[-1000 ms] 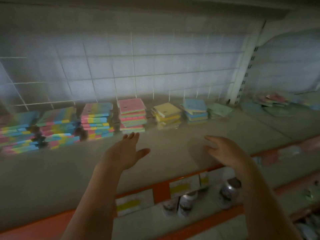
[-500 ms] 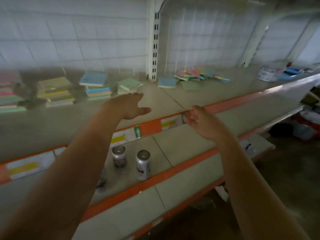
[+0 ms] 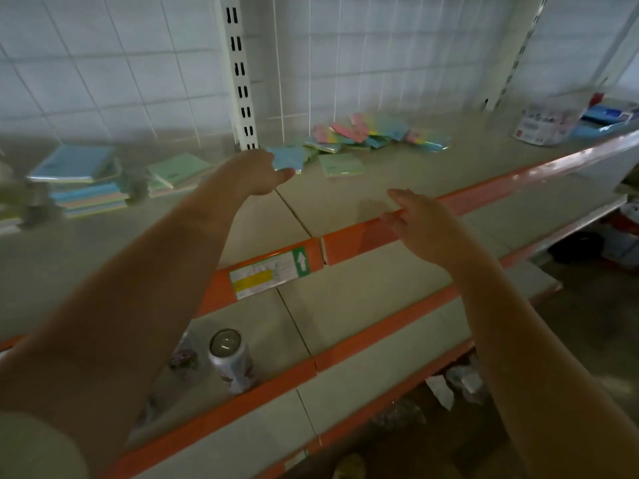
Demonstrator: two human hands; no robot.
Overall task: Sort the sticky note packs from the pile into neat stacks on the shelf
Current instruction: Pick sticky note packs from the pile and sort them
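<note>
Left grip (image 3: 257, 174) loose, holding nothing | blue pack (image 3: 287, 158) just beyond (pile (image 3: 373, 133) farther) | right grip (image 3: 420, 223) loose

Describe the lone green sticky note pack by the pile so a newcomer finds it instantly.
Start at the slotted white upright on the back wall, then drop to the shelf on its right. In front of the jumbled pile lies the green pack, flat, alone, plain green, not multicoloured.

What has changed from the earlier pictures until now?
The view swung right, from the neat stacks to the loose pile. The left hand reached out to a blue pack at the pile's edge. The right hand stayed open and empty.
</note>
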